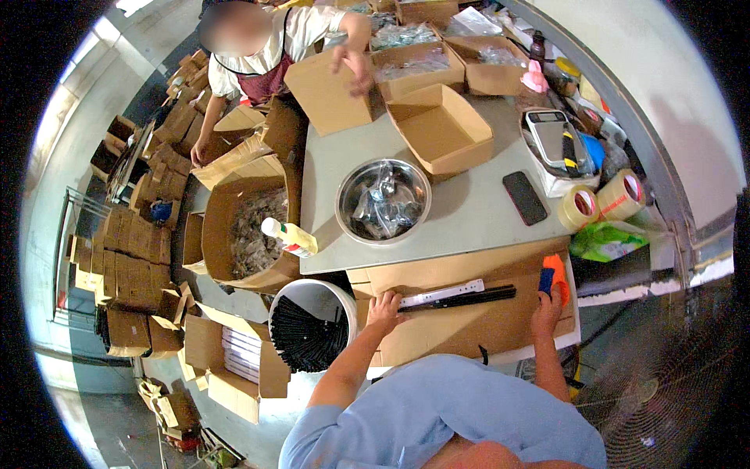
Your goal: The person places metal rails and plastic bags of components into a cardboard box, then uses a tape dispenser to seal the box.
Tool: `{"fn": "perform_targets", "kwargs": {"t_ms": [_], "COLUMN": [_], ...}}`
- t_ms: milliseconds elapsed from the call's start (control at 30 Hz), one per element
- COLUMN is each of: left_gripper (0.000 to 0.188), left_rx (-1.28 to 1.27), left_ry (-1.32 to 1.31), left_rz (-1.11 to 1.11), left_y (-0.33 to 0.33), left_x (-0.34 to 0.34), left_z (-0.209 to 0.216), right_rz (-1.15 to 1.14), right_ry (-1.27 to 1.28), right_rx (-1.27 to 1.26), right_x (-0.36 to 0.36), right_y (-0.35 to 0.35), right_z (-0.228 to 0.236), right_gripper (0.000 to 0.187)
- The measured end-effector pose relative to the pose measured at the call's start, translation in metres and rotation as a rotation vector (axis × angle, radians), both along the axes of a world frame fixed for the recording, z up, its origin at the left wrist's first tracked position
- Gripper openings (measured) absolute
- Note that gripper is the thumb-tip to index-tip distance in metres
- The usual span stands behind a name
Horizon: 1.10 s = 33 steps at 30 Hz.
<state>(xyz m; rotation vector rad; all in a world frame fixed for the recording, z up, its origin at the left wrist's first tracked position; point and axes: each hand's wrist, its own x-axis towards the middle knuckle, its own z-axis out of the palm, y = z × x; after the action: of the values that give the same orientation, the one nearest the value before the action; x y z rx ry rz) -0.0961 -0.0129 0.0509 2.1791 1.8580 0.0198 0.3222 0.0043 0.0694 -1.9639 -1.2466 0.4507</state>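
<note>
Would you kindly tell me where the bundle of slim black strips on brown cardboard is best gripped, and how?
Probably pinch the black bundle at its right end, from the right: it is long, that end uncovered, with the left hand at the other.

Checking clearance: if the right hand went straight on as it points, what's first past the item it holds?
Past the orange-and-blue item, the right hand would probably meet the near edge of the grey table, then the phone. Relative heights are unclear.

Right hand partly hides orange-blue object
</note>
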Motion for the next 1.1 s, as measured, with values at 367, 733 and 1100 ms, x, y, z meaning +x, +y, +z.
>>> {"fn": "perform_targets", "kwargs": {"t_ms": [367, 733, 1100], "left_gripper": [0.055, 0.061, 0.053], "left_rx": [0.228, 0.131, 0.398], "left_ry": [-0.027, -0.079, -0.050], "left_rz": [0.216, 0.214, 0.069], "left_y": [0.006, 0.006, 0.146], "left_x": [-0.007, -0.018, -0.039], "left_z": [-0.012, 0.001, 0.075], "right_rz": [0.618, 1.187, 1.213], "right_ry": [-0.616, -0.641, -0.078], "right_rx": [0.202, -0.070, 0.161], "right_x": [-0.126, -0.337, -0.328], "right_y": [0.163, 0.244, 0.272], "right_z": [0.042, 0.096, 0.104], "right_gripper": [0.029, 0.094, 0.054]}}
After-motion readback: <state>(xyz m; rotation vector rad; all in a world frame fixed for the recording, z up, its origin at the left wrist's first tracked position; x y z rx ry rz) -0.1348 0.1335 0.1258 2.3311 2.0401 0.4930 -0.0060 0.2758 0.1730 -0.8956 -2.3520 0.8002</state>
